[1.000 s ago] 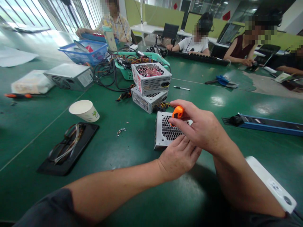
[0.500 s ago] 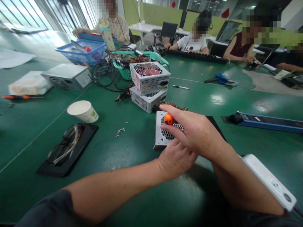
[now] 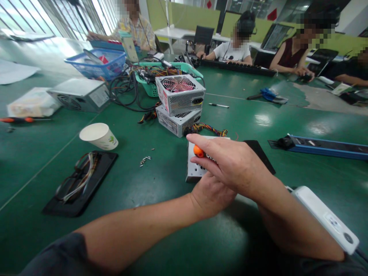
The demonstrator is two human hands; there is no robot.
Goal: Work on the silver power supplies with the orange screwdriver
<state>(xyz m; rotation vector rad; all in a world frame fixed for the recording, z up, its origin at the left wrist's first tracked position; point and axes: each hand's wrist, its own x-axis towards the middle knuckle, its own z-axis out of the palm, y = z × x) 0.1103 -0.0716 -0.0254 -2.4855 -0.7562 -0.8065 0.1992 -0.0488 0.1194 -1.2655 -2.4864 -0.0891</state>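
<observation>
The orange handle end of a screwdriver [image 3: 198, 151] pokes out between the thumb and index finger of my right hand [image 3: 234, 163], which is closed around it. Its shaft and tip are hidden. Beneath lies a grey metal computer power supply [image 3: 194, 171] with a honeycomb vent, largely covered by my hands. My left hand [image 3: 212, 196] is at its near side, under my right hand, with its fingers mostly out of sight. Several small screws [image 3: 145, 159] lie on the green table to the left.
Two stacked power supplies [image 3: 179, 101] stand behind, near a green basket [image 3: 149, 90] of cables. A paper cup [image 3: 100, 137] and glasses [image 3: 82, 176] on a black case [image 3: 83, 205] are left. A white power strip [image 3: 324, 218] lies right. Other people sit across the table.
My right hand and the screwdriver's handle end have shifted slightly left and down, and the hand has turned a little. My left hand stays in nearly the same place.
</observation>
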